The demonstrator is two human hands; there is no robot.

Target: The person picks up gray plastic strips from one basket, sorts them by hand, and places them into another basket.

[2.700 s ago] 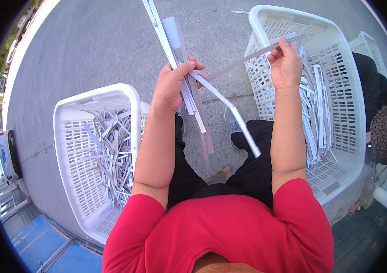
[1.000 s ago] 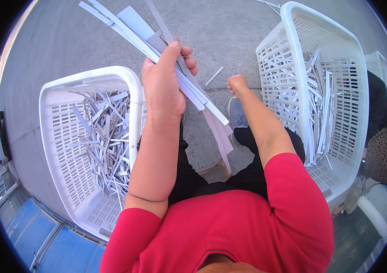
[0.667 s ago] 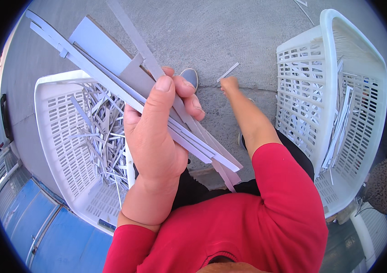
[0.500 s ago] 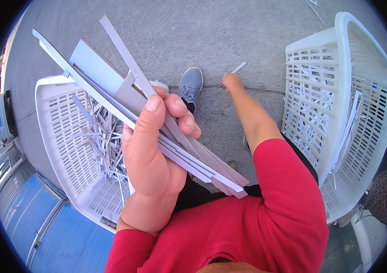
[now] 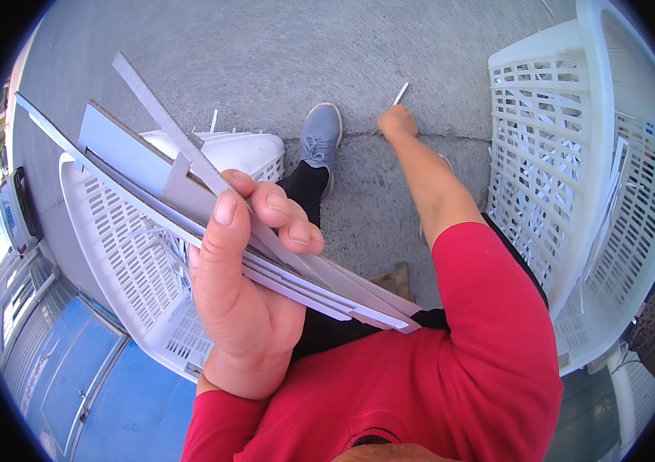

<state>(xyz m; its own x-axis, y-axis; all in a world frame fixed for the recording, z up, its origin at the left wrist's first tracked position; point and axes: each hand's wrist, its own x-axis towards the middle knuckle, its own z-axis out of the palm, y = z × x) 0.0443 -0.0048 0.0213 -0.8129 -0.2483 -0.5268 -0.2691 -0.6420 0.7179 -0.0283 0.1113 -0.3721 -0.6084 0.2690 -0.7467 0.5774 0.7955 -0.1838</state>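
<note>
Left of centre, the left hand (image 5: 246, 300) grips a loose bundle of flat grey-and-white cardboard strips (image 5: 189, 196). Its long axis slants from upper left to lower right, the ends uneven and fanned. Behind it stands a white slotted plastic basket (image 5: 136, 269); a second white basket (image 5: 601, 115) bounds the right. Farther off, upper centre, the right hand (image 5: 397, 122) closes on a slim white strip (image 5: 400, 93) pointing up and slightly right, grey concrete (image 5: 242, 61) spreading around.

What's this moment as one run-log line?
Left hand: gripping card-strip bundle | Right hand: closed, low, white strip just beyond it, grip unclear | White baskets: one each side, strips inside
</note>
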